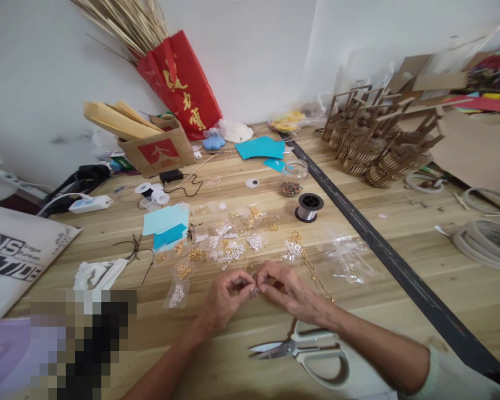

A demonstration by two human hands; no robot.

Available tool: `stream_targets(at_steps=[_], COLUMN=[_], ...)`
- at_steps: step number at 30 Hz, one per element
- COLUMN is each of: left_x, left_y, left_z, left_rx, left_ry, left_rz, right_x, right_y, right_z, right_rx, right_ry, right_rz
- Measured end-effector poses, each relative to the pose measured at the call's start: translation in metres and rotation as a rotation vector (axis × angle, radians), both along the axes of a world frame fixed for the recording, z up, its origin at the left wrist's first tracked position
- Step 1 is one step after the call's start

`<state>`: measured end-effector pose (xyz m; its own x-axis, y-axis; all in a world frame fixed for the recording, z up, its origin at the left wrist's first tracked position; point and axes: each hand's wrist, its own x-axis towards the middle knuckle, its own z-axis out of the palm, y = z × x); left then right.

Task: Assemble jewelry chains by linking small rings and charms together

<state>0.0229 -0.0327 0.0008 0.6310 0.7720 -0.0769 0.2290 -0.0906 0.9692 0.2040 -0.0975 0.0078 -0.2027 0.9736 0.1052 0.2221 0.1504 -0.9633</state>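
My left hand [229, 294] and my right hand [285, 286] meet fingertip to fingertip above the table, both pinched closed. Small silvery bits [254, 291] show at the fingertips; they are too small for me to name. In front of the hands lie small clear bags of silver findings [229, 253] and gold findings [197, 254]. A gold chain [312, 272] runs along the table just right of my right hand, near a bag of silver rings [292, 250]. Large scissors with pale handles [298, 350] lie below my right forearm, blades slightly apart.
A wire spool [309, 208] and a glass jar of beads [291, 188] stand farther back. Blue sheets [166, 222] lie to the left. Clear plastic packets [350, 255] sit beside a dark strip [358, 222] crossing the table. Wooden baskets [375, 136] stand at the back right.
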Motion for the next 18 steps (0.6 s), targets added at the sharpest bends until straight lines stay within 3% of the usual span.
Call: stream_targets(at_steps=[9, 18], left_x=[0.001, 0.001], left_y=[-0.001, 0.000], left_z=[0.004, 0.003], left_rx=[0.019, 0.103], left_ry=[-0.004, 0.010], left_rz=[0.015, -0.008], right_x=[-0.001, -0.002], right_y=[0.004, 0.006], right_z=[-0.015, -0.014], right_rx=[-0.133, -0.258], right_ry=[0.191, 0.306], right_rz=[0.013, 0.006])
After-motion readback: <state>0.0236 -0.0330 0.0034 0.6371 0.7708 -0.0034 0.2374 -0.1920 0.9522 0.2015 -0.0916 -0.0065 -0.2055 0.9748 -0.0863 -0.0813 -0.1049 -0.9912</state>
